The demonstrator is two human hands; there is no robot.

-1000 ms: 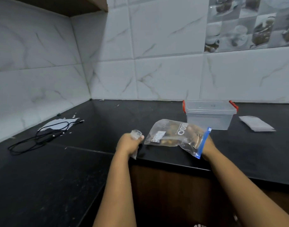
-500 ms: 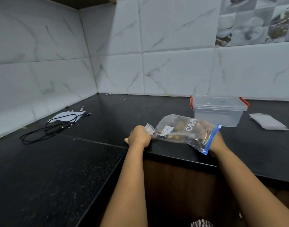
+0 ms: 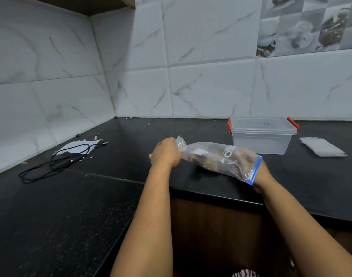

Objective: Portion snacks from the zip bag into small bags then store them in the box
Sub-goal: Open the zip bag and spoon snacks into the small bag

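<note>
Plastic in play: the zip bag (image 3: 219, 159) of brown snacks is held just above the black counter (image 3: 111, 196), between both hands, near the front edge.
Right hand: the right hand (image 3: 260, 176) is at the blue zip end, nearest us; it is mostly hidden behind the bag, seemingly holding that end, but how the fingers lie I cannot tell.
Left hand: the left hand (image 3: 166, 153) is fisted, fingers curled tight round the bunched far-left corner of the bag.
Key relation: the bag's long axis runs from the left fist down-right to the zip, so the mouth faces the right hand, and that hand looks best placed to open it.
Small bags: a flat pale stack of small bags (image 3: 322, 146) lies well to the right, beyond the right hand.
Box: the clear box (image 3: 262, 136) with red clips sits just behind the bag, lid on.
Off to the left: a black cable (image 3: 57, 162) lies looped over white paper (image 3: 77, 145).
Change: a second ago the left hand held only a small twist of plastic apart from the bag; now it has closed on the bag's corner, and the bag is pulled longer and flatter.
Progress: my read is that nothing is portioned yet.
</note>
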